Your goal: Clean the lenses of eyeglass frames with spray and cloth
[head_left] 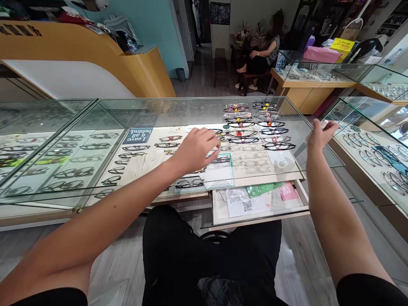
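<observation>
My left hand (196, 149) is over the glass top of the display case (178, 102), palm down with its fingers curved and apart, holding nothing. My right hand (321, 134) is raised at the case's right end, fingers apart; no object shows in it. Under the glass, folded eyeglasses (244, 140) lie in rows to the right of my left hand, and more glasses (136, 148) lie to its left. A pair of glasses (189, 182) rests near the front edge, below my left hand. An open drawer (219, 216) holds papers, a green packet (263, 189) and a pink sheet (288, 191).
More display cases with glasses stand at the right (363, 170) and left (63, 204). Behind the case, a seated person (269, 53) is beside a table. A curved wooden counter (143, 72) stands at the back left. The open drawer juts out above my lap.
</observation>
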`<state>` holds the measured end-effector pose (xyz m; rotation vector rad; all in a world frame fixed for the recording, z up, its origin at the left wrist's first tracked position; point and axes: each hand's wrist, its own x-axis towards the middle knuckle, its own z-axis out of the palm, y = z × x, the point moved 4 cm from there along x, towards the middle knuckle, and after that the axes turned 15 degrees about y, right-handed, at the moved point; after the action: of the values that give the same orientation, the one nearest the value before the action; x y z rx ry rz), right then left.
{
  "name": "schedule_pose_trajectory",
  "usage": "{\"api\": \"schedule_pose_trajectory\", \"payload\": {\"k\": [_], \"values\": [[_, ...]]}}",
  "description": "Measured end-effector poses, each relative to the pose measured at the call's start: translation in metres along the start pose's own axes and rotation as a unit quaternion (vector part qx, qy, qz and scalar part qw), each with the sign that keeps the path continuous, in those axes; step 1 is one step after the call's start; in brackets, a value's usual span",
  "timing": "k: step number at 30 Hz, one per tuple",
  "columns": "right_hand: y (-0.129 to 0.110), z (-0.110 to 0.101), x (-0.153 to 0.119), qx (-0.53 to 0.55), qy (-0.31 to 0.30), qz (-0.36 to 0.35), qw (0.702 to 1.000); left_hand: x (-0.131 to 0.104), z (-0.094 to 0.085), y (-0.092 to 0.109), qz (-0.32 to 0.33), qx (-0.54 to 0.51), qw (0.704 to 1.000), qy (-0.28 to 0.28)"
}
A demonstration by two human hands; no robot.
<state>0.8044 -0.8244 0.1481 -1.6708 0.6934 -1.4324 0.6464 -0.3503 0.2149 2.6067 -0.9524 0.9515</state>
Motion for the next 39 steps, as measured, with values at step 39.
{"api": "schedule_pose_trajectory", "payload": {"k": [39], "values": [[-0.037,0.061,-0.373,-0.061,-0.663,-0.365,0.651,-0.122,-0.003,-0.118,-0.383,0.095,0.918,0.052]]}}
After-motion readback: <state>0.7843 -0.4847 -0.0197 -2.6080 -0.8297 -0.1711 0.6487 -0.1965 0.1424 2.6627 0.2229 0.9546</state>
